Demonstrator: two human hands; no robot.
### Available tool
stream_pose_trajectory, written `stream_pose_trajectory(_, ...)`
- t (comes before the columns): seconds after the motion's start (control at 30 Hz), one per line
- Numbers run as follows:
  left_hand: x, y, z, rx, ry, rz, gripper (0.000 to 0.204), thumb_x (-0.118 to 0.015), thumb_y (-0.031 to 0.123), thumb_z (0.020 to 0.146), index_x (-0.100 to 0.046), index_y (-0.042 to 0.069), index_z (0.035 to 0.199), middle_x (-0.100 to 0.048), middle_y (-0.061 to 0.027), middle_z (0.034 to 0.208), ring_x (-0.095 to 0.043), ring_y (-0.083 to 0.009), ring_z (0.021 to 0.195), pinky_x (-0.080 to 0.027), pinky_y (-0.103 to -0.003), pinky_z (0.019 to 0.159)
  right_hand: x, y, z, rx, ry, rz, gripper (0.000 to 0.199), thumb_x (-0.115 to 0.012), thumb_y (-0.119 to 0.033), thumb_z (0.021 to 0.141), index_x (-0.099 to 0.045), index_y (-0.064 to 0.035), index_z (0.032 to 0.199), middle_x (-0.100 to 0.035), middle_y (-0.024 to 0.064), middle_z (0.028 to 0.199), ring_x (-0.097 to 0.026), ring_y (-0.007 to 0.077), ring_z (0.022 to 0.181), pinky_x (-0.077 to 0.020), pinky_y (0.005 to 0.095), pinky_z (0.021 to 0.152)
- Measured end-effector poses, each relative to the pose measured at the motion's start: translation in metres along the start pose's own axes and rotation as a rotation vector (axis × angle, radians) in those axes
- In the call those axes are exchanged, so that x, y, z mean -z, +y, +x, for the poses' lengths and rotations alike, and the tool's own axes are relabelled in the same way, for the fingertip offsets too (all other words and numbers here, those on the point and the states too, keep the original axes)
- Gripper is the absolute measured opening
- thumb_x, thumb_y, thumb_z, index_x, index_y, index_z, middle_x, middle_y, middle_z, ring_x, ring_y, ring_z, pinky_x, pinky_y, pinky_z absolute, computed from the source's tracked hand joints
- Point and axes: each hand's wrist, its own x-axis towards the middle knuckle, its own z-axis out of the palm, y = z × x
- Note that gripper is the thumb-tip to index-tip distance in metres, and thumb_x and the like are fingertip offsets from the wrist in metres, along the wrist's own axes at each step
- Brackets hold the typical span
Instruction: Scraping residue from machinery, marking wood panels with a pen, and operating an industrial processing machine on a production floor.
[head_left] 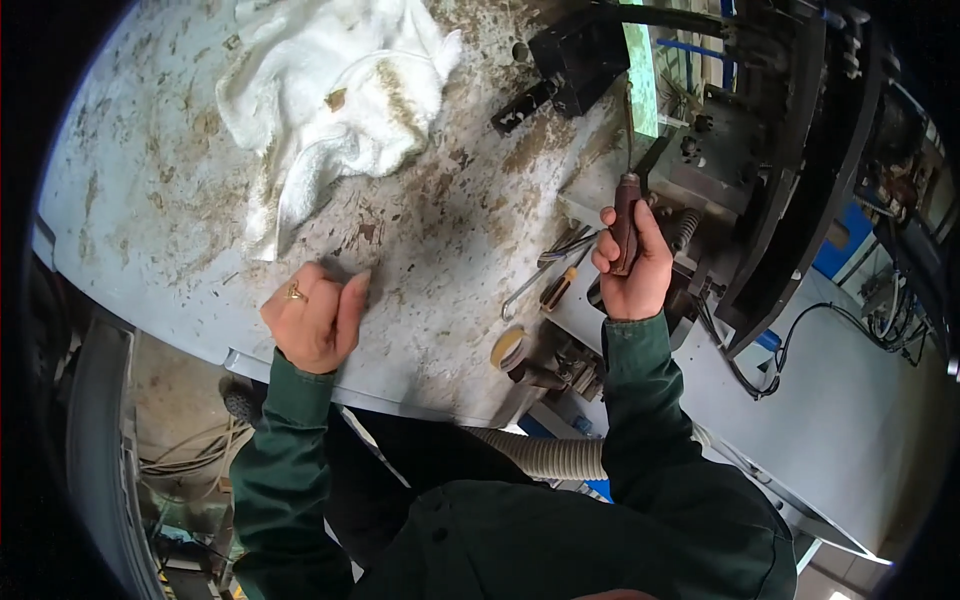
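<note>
My right hand (637, 260) is closed around the dark reddish-brown handle of a long, thin-shafted tool (624, 225), whose exact kind I cannot make out. Its metal shaft points away from me, toward the machine, alongside a glowing pale green strip (642, 80). My left hand (316, 312), with a gold-coloured ring on one finger, rests curled in a loose fist near the table's front edge. Nothing shows in it, and its fingertips are tucked out of sight. Beyond that hand lies a crumpled white cloth (340, 100) with brown stains.
The worn white table (180, 230) spreads across the left and middle. A black block-shaped fixture (580, 60) stands at the back. Dark machine frames (800, 180) rise on the right. Near my right wrist lie a yellow-and-black screwdriver (558, 289), hex keys (530, 290) and a tape roll (510, 349).
</note>
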Motion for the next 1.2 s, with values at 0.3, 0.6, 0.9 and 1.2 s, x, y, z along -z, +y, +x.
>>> stream_pose_trajectory(0.3, -0.066, 0.045, 0.069, 0.019, -0.059, -0.114, 0.037, -0.066, 0.018, 0.071, -0.054, 0.007, 0.104, -0.050, -0.0146, 0.097, -0.051, -0.0297, 0.085, -0.045, -0.036, 0.068, 0.003, -0.001, -0.001, 0.057, -0.009, -0.085, 0.037, -0.044, -0.024, 0.088, -0.040, -0.0044, 0.119, -0.050, 0.0039, 0.080, -0.039, 0.0069, 0.050, -0.0305, 0.0207, 0.042)
stream_pose_trajectory(0.6, -0.148, 0.059, 0.139, 0.003, -0.126, 0.306, 0.055, -0.056, 0.033, 0.079, -0.036, 0.019, 0.128, -0.048, -0.0197, 0.108, -0.050, -0.0326, 0.093, -0.044, -0.040, 0.073, 0.001, 0.005, 0.005, 0.120, 0.070, -0.217, 0.039, -0.050, -0.016, 0.085, -0.042, -0.0064, 0.122, -0.053, 0.0040, 0.074, -0.040, 0.0068, 0.045, -0.0288, 0.0197, 0.039)
stream_pose_trajectory(0.9, -0.185, 0.042, 0.152, -0.165, -0.340, 0.611, 0.064, -0.044, 0.013, 0.076, -0.020, 0.002, 0.134, -0.058, -0.0127, 0.092, -0.055, -0.0253, 0.076, -0.046, -0.037, 0.055, 0.012, 0.027, 0.020, 0.226, 0.113, -0.604, 0.039, -0.054, -0.012, 0.084, -0.045, 0.0008, 0.120, -0.059, 0.0070, 0.092, -0.053, 0.0104, 0.072, -0.0437, 0.0229, 0.064)
stream_pose_trajectory(1.2, -0.181, 0.037, 0.153, -0.169, -0.349, 0.559, 0.060, -0.041, 0.019, 0.083, -0.016, 0.006, 0.136, -0.057, -0.0142, 0.094, -0.056, -0.0273, 0.079, -0.048, -0.039, 0.056, 0.023, 0.038, -0.025, 0.095, 0.108, -0.330, 0.039, -0.054, -0.011, 0.083, -0.048, -0.0054, 0.120, -0.050, -0.0012, 0.065, -0.038, 0.0032, 0.049, -0.0303, 0.0180, 0.040)
